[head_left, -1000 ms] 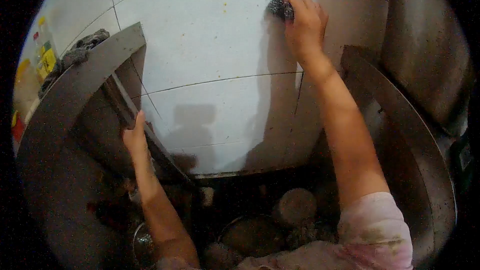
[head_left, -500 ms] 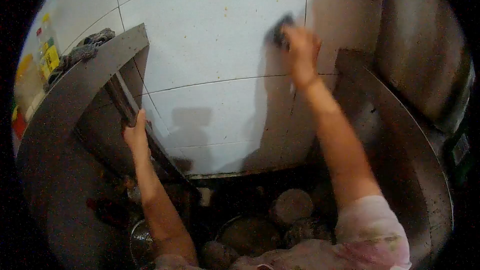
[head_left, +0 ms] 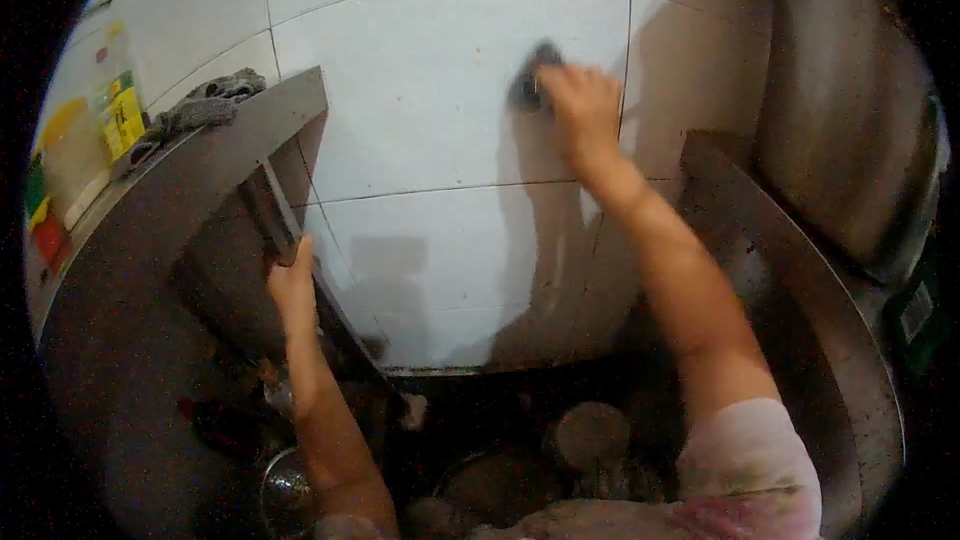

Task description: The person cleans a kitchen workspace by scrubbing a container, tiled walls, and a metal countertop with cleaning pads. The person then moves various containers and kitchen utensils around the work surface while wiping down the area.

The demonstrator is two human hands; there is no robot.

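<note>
Against the white tiled wall point(head_left: 420, 100), my right hand point(head_left: 588, 115) presses a dark scrubbing pad point(head_left: 533, 77), its fingers closed round it. Motion blurs the pad, so its exact material is unclear. Lower on the left, my left hand point(head_left: 294, 285) is wrapped round a slanting metal leg point(head_left: 268, 205) beneath a metal counter point(head_left: 225, 140). A few small brownish specks mark the tile near the pad. My right arm casts a shadow down the wall.
A grey rag point(head_left: 215, 100) lies on the left counter near a yellow-labelled bottle point(head_left: 122, 115). Below sit a metal pot point(head_left: 285, 485) and a round pale object point(head_left: 592, 435) in the dark. A metal panel point(head_left: 790, 220) stands to the right, beside a large metal vessel point(head_left: 850, 110).
My right hand has moved the scrubbing pad leftward across the tile, away from the vertical seam. My left hand keeps its grip on the leg. The whole view has shifted slightly.
</note>
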